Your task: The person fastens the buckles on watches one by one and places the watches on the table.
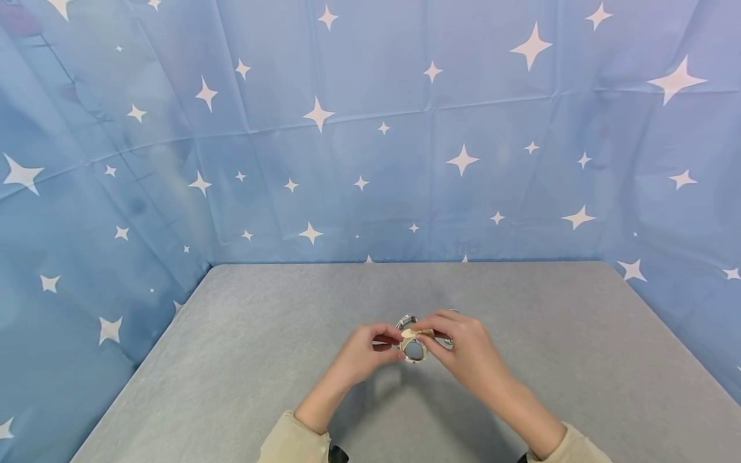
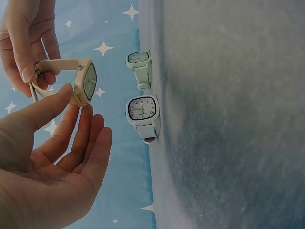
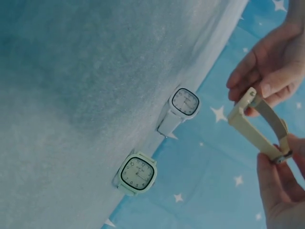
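Observation:
Both hands hold a cream wristwatch (image 1: 413, 351) in the air above the table, its strap joined in a loop. My left hand (image 1: 363, 352) pinches it near the case (image 2: 88, 82) between thumb and forefinger; the other fingers spread loosely. The right hand (image 1: 466, 344) grips the strap at its buckle end (image 3: 283, 156) with thumb and fingertips. Beyond the hands, a white watch (image 2: 142, 109) and a pale green watch (image 3: 138, 172) stand on the table with their square dials facing up. In the head view the right hand covers most of the green one.
A grey table (image 1: 278, 308) spreads under the hands. Blue cloth with white stars (image 1: 370, 128) hangs behind the table and along its sides. Beige sleeves (image 1: 295, 440) reach in from the near edge.

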